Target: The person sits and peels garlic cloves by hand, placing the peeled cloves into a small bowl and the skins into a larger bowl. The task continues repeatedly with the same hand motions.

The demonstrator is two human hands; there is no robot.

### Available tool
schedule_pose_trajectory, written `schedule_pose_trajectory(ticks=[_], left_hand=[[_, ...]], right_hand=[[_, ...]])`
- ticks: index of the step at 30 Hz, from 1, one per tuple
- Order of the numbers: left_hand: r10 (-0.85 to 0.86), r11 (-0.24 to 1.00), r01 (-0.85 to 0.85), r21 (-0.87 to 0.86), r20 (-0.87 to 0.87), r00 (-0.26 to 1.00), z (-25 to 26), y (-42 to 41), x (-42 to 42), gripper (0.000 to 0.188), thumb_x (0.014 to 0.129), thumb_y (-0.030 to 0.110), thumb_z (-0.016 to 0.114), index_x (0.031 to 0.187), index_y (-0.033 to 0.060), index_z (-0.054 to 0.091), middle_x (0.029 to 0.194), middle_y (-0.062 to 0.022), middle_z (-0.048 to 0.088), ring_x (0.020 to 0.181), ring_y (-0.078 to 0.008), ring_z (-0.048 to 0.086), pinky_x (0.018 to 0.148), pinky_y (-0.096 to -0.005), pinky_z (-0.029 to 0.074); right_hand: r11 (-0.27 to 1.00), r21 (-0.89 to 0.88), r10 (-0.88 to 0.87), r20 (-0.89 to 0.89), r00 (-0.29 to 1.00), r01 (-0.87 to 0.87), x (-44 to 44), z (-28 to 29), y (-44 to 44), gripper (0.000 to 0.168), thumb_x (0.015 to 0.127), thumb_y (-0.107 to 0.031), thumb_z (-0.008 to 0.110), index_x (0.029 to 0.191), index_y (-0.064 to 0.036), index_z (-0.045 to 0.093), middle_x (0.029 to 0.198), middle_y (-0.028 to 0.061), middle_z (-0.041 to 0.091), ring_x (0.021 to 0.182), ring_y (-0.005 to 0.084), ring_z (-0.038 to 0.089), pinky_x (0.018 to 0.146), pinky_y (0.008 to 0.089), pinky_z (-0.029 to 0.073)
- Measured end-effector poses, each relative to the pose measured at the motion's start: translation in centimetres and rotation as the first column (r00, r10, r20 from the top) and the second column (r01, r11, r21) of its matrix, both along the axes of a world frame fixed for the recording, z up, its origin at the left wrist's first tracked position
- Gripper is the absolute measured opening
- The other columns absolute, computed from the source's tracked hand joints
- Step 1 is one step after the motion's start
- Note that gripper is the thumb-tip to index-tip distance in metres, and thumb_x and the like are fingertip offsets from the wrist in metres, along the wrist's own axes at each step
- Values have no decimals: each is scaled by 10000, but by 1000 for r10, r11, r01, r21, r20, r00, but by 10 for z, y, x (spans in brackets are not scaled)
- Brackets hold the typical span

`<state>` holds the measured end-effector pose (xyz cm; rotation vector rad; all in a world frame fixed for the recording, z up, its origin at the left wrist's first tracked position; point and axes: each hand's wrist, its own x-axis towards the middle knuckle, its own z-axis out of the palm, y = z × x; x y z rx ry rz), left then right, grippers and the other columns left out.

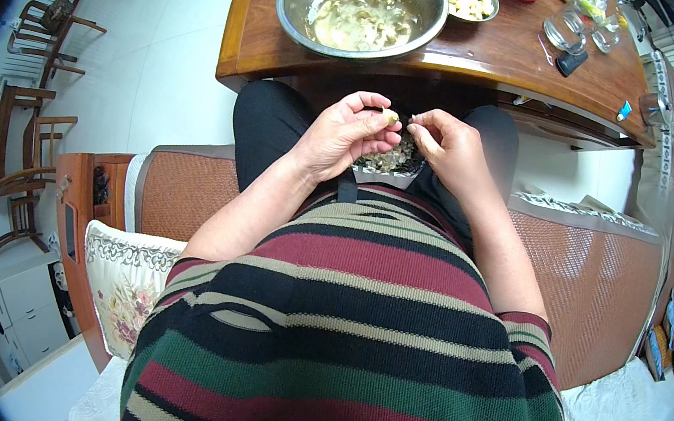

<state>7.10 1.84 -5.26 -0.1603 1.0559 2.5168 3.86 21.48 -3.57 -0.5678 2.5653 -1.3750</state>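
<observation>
My left hand (350, 132) holds a small pale yellow garlic clove (391, 117) between thumb and fingers, over my lap. Just right of it is my right hand (448, 142), thumb and index finger pinched close together; whether a bit of skin is between them I cannot tell. Below both hands a container (387, 177) with a pale rim holds a heap of peelings (390, 159), partly hidden by the hands. On the wooden table ahead stands a large steel basin (284, 8) with cloudy water and pale pieces, touching or close to a smaller metal bowl (496, 8) of peeled cloves.
The wooden table's (490, 64) front edge is just beyond my knees. A glass mug (565, 31), another glass (606, 35), a black object (571, 63) and a small blue tube (624, 111) lie or stand at its right. A floral cushion (125, 291) is at my left.
</observation>
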Motion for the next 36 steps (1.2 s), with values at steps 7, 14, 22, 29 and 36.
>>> schedule_pose_trajectory(ticks=[7, 14, 22, 29, 36], left_hand=[[1, 994, -3, -107, -14, 1000, 2, 6, -2, 238, 883, 79, 595, 1099, 20, 516, 934, -92, 634, 803, -138, 642, 711, -225, 543], [-29, 960, -4, -280, -115, 993, -3, 8, -1, 237, 878, 69, 596, 1105, 30, 540, 926, -85, 648, 825, -134, 645, 719, -223, 539], [-28, 966, -9, -259, -137, 990, 5, 12, 2, 229, 892, 109, 591, 1101, 20, 565, 939, -68, 645, 822, -115, 628, 733, -226, 518], [-91, 942, 26, -335, -181, 979, 8, 11, 4, 285, 894, 99, 586, 1167, 25, 552, 994, -57, 625, 840, -101, 611, 742, -229, 514], [-87, 979, 66, -193, -104, 991, 7, 9, 5, 301, 926, 135, 535, 1201, 11, 521, 1013, -73, 618, 865, -121, 614, 766, -253, 524]], right_hand=[[959, -280, 17, 192, 981, 38, 2, -6, 1, 161, 819, -131, 655, 936, -22, 675, 804, 74, 680, 695, 96, 628, 641, 236, 504], [969, -243, 15, 208, 978, 37, 4, 1, -1, 136, 820, -134, 647, 868, -8, 666, 733, 41, 659, 657, 50, 584, 599, 216, 484], [882, -448, 77, 445, 892, 148, 1, -6, -1, 146, 852, -143, 624, 884, -1, 634, 767, 0, 644, 676, 40, 566, 615, 197, 469], [865, -494, 145, 412, 899, 87, 6, -3, -2, 104, 891, -140, 588, 920, -41, 591, 793, -39, 575, 649, 19, 485, 580, 168, 397], [843, -535, 188, 397, 899, 60, 7, -6, -3, 87, 897, -116, 571, 932, -37, 581, 824, -42, 572, 692, 20, 492, 624, 168, 407]])
